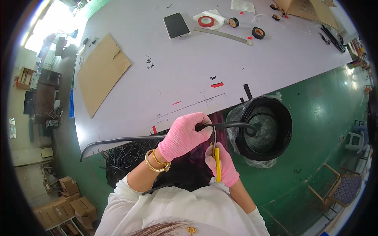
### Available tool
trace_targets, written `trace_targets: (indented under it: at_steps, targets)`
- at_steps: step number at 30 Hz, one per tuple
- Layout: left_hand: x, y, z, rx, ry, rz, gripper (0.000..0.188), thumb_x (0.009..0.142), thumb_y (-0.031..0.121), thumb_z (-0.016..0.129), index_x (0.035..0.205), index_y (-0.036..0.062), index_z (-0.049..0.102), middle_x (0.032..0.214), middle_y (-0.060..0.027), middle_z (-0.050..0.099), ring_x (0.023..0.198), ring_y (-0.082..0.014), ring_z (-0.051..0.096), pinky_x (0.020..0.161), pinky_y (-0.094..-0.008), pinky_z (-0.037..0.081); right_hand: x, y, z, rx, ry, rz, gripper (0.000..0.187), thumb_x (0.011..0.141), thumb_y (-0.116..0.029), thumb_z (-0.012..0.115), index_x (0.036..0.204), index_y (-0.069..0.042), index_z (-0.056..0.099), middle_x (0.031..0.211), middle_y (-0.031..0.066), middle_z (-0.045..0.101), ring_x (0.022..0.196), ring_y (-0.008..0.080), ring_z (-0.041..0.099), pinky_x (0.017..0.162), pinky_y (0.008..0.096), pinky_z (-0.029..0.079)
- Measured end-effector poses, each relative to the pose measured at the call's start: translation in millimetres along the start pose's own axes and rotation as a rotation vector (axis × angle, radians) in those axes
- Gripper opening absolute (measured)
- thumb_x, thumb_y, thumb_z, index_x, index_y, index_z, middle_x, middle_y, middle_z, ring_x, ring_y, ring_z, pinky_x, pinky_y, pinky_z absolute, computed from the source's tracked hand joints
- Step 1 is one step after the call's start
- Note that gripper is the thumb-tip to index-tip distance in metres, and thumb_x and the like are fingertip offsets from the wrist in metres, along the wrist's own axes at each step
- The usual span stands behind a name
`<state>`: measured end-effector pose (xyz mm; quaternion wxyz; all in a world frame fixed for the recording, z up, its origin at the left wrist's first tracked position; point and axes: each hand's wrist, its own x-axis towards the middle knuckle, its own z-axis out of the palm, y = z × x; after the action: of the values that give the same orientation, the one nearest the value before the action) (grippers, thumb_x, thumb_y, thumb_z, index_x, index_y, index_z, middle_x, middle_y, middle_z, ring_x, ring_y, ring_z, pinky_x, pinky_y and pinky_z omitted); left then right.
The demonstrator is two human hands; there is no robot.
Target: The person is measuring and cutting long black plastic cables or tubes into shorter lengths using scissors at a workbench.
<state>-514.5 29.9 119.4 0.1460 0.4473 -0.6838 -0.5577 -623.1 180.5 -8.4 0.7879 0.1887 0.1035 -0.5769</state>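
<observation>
My left hand point(183, 135), in a pink glove, is closed around a black tube point(232, 124) near the table's front edge. To the left the tube runs along that edge to a bent end; to the right it leads into a large black coil point(286, 131) partly wrapped in clear plastic. My right hand point(227, 167), also gloved in pink, grips yellow-handled scissors point(217, 165). Their metal blades point up at the tube, just right of my left fingers. Whether the blades touch it I cannot tell.
On the white table point(165, 90) are a cardboard sheet point(102, 74), a phone-like black device point(176, 25), a steel ruler point(224, 35) and tape rolls point(258, 33). Cut black lengths point(126, 163) hang in a heap below the edge. A chair point(342, 188) stands at right.
</observation>
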Motion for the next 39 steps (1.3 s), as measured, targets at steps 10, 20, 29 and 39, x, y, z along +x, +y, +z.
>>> trace_targets:
  at_steps: [10, 20, 29, 39]
  targets:
    - [0, -3, -3, -0.042, -0.008, 0.020, 0.007, 0.079, 0.000, 0.060, 0.086, -0.0017, 0.061, 0.066, -0.0029, 0.053, 0.064, -0.0085, 0.045, 0.061, -0.0246, 0.044, -12, 6, 33, -1.567, 0.244, -0.360, 0.021, 0.096, -0.027, 0.054, 0.097, -0.005, 0.054, 0.080, 0.0021, 0.056, 0.061, 0.0099, 0.052, 0.055, 0.0222, 0.044]
    - [3, -6, -9, 0.008, -0.058, 0.025, 0.007, 0.078, 0.001, 0.062, 0.084, -0.0011, 0.059, 0.069, -0.0027, 0.056, 0.065, -0.0078, 0.048, 0.064, -0.0254, 0.046, -10, 11, 43, -1.495, 0.377, -0.325, 0.018, 0.091, -0.019, 0.056, 0.085, -0.004, 0.048, 0.065, 0.0060, 0.052, 0.053, 0.0170, 0.052, 0.050, 0.0268, 0.041]
    - [25, 4, -24, -0.409, -0.594, -0.116, 0.048, 0.077, -0.004, 0.044, 0.123, -0.0013, 0.055, 0.106, -0.0087, 0.063, 0.060, -0.0078, 0.048, 0.059, -0.0220, 0.046, -19, 17, 43, -1.360, 0.392, -0.376, 0.011, 0.085, -0.012, 0.059, 0.089, -0.005, 0.051, 0.057, -0.0009, 0.046, 0.044, 0.0087, 0.045, 0.042, 0.0241, 0.035]
    - [39, 0, -23, -0.527, -0.800, -0.062, 0.046, 0.075, -0.001, 0.045, 0.120, -0.0038, 0.057, 0.111, -0.0101, 0.064, 0.051, -0.0071, 0.044, 0.050, -0.0218, 0.042, -31, 17, 51, -1.245, 0.420, -0.304, 0.011, 0.085, -0.012, 0.063, 0.085, -0.005, 0.054, 0.056, -0.0010, 0.048, 0.043, 0.0087, 0.046, 0.041, 0.0241, 0.034]
